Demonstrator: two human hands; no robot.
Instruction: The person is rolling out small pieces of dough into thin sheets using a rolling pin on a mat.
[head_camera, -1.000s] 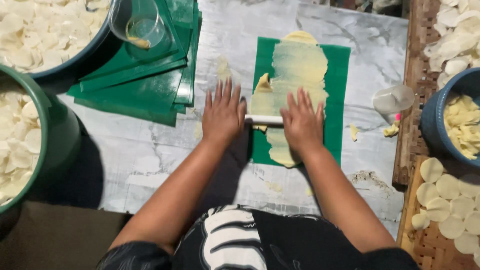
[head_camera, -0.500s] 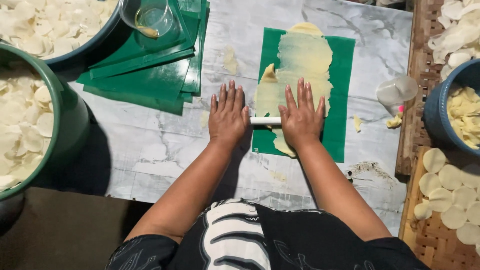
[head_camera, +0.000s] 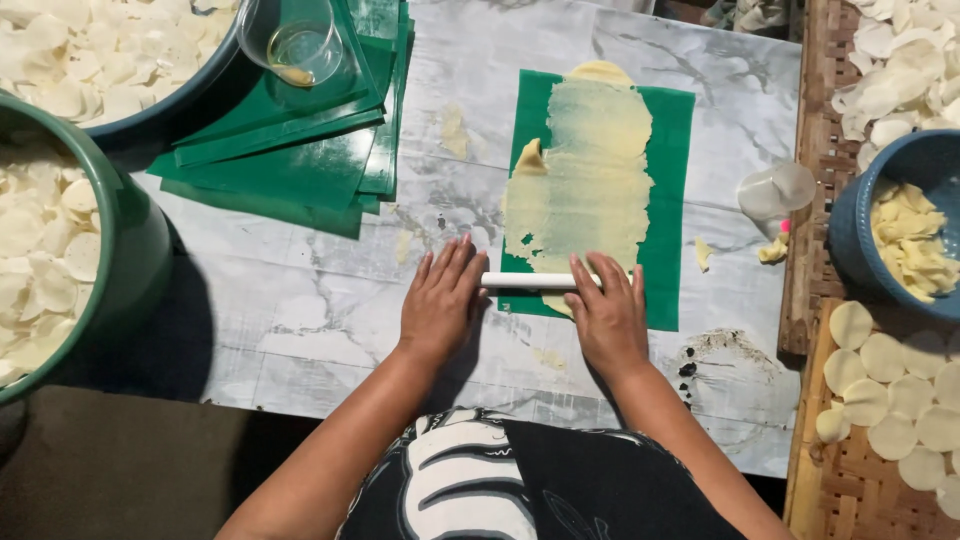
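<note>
Both the left hand and right hand press flat, fingers spread, on the white rolling pin. Beyond them the yellow dough already lies thin across the green sheet; only the near edge looks unrolled.

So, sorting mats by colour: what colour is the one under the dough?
Green mat, under pale yellow dough; head view.

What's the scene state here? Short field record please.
surface: marble-pattern table
left hand: flat on white rolling pin, left end
right hand: flat on pin, right end
under pin: thin yellow dough on green sheet
spare sheets: green stack, upper left, clear cup on it
bowls: green bowl left, blue bowl right
</note>
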